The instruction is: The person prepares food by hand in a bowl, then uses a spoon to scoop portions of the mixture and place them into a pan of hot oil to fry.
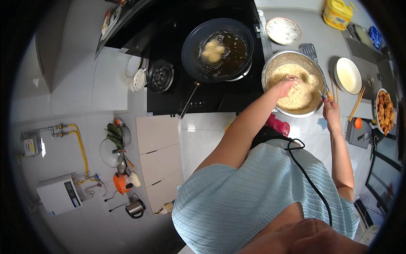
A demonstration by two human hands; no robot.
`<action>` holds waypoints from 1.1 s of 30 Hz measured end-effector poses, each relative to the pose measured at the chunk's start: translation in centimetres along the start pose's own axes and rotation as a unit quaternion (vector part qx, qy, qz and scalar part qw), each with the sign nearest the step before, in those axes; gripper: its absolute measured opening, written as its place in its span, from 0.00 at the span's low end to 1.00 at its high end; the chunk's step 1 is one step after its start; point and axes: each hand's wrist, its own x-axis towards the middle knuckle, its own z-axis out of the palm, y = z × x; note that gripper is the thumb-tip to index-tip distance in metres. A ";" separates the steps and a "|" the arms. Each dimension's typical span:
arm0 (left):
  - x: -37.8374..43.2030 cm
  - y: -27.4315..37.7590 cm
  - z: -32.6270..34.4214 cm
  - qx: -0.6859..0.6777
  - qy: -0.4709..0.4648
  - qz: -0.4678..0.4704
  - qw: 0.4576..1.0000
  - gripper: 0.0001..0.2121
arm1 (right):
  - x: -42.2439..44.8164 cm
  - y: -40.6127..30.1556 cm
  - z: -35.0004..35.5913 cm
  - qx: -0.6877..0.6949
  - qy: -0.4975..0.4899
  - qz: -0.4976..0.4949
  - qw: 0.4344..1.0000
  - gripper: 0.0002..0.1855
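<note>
Pale batter (pixel 296 98) lies in a large metal bowl (pixel 269 65). My left hand (pixel 288 85) dips into the batter, its fingertips partly hidden, so its grasp is unclear. At the bowl's right rim my right hand (pixel 330 109) is closed on the handle of a spoon (pixel 313 80), whose batter-coated head is over the bowl. To the left, a dark frying pan (pixel 193 58) on the hob holds bubbling oil (pixel 236 54) with a pale lump of batter (pixel 213 50) in it.
Behind the bowl are a floured plate (pixel 284 30) and a slotted spatula (pixel 309 51). A white bowl (pixel 348 75), wooden chopsticks (pixel 357 103) and a dish of browned fried pieces (pixel 384 111) stand right. The pan's handle (pixel 189 100) points towards the hob's front edge.
</note>
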 end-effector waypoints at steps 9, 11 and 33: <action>-0.1 -1.3 2.2 0.193 0.118 0.165 0.960 0.21 | 0.3 2.0 2.6 -0.180 0.040 -0.193 0.964 0.12; 1.2 -1.9 1.6 0.260 0.131 0.194 0.937 0.24 | 0.0 1.8 2.9 -0.190 0.045 -0.199 0.960 0.12; 6.2 -6.2 -2.0 0.463 0.197 0.289 0.814 0.10 | -2.1 -4.1 4.8 0.095 -0.125 0.062 0.986 0.10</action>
